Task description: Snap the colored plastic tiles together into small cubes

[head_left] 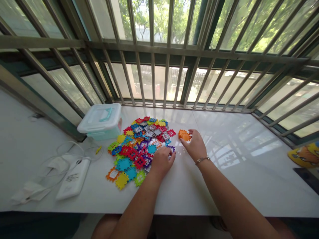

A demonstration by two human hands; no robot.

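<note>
A loose pile of colourful interlocking plastic tiles (123, 164) with toothed edges spreads over the white ledge, several of them with window-like grids. My left hand (162, 160) rests at the pile's right edge with its fingers curled down. Just beyond those fingertips shows a purple tile (171, 148); whether the fingers grip anything is hidden. To the right of the pile, my right hand (196, 146) has its thumb and fingers closed around an orange tile piece (184, 135), which looks like a stack or joined set low over the ledge. A bracelet circles the right wrist.
Behind the pile at left stands a lidded plastic box (102, 121) with a teal handle. A white power bank (74, 178), cables and crumpled tissue (31, 192) lie at far left. Metal bars (154, 79) border the back. A yellow patterned object (304, 155) and dark flat device (307, 178) sit right.
</note>
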